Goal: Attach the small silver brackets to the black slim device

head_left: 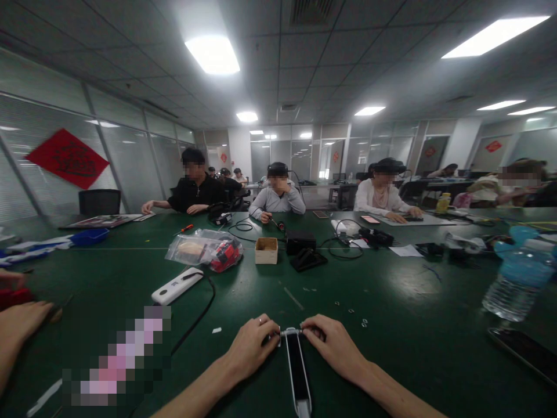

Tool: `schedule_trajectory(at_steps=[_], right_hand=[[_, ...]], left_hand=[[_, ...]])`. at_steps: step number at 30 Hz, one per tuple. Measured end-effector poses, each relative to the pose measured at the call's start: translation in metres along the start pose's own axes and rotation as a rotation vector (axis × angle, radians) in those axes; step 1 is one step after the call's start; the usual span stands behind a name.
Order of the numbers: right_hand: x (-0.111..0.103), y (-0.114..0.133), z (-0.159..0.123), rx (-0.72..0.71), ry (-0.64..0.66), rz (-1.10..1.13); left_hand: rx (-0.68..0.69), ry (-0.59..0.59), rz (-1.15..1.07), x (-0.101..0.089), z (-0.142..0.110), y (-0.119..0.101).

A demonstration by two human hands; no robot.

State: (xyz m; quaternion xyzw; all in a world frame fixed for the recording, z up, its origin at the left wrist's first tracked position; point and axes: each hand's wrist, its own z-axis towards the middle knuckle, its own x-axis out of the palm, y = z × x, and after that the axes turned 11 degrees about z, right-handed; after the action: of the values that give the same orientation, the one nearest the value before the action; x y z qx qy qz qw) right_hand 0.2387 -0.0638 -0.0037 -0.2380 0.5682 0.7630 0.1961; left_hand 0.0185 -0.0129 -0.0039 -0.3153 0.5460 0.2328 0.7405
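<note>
A: What do the fingers [311,328] do now?
B: On both hands they are bent, and they pinch from two sides the small metal end of a long white housing [298,366] with a black strip in it.

A: Why is it held like this?
B: I think the left hand [250,348] and the right hand [333,346] keep that end steady. The long part lies on the green worktop [391,371] and points toward the person.

A: Is something near?
B: Small metal rings [364,323] lie just ahead of the hands.

A: And the containers?
B: Farther ahead is a small open cardboard box [266,250]; I cannot tell what is inside. Beside it, a clear plastic bag [203,251] holds a red object [225,258].
</note>
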Motion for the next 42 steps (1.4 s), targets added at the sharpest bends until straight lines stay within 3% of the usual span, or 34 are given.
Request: schedule_trajectory(at_steps=[9,15,22,42], right_hand=[[0.003,0.006,-0.001,-0.026,0.018,0.044],[0.000,-0.002,0.001,-0.031,-0.037,-0.034],[-0.004,-0.004,0.000,-0.026,0.034,-0.037],[-0.006,-0.006,0.002,-0.072,0.083,-0.121]], left_hand=[[0.003,-0.009,-0.004,0.002,0.001,0.001],[0.017,-0.008,-0.011,0.004,0.000,0.003],[0.012,0.001,-0.016,0.001,0.000,0.001],[0.012,-0.014,-0.042,0.007,0.002,0.004]])
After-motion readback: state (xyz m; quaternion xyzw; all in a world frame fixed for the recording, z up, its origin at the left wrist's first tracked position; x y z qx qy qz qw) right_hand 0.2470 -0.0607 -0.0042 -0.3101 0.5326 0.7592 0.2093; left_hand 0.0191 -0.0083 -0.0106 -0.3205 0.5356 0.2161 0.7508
